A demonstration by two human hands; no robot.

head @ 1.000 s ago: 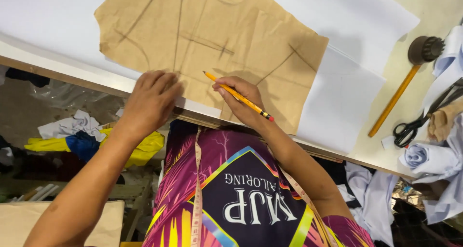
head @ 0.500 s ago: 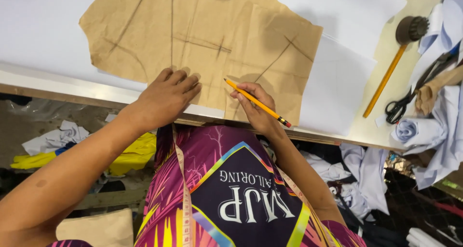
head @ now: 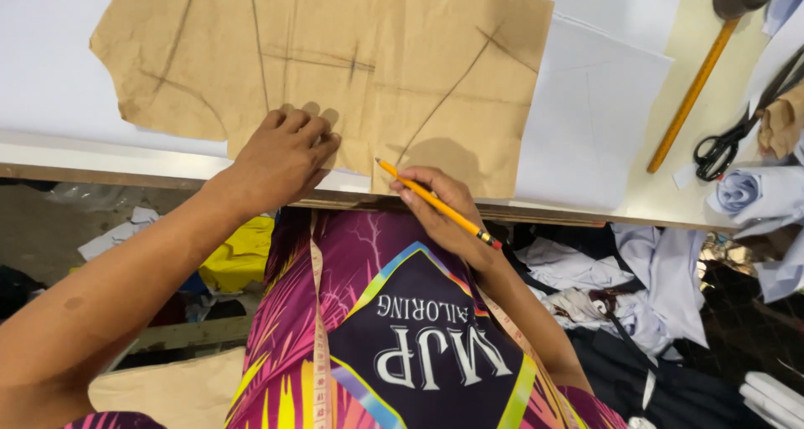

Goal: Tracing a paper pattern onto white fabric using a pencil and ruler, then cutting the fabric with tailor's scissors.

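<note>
A brown paper pattern piece with dark drawn lines lies flat on white fabric on the table. My left hand presses down on the pattern's near edge, fingers together. My right hand grips a yellow pencil at the table's front edge, its tip touching the pattern's lower border. A measuring tape hangs down over my colourful shirt.
At the right of the table lie black scissors, a long-handled brush with a yellow handle and a rolled pale cloth. Cloth scraps and garments are piled on the floor below the table edge.
The view has moved closer over the table. My left hand slid slightly right along the pattern's edge, and the pencil tip came down onto the pattern's lower border.
</note>
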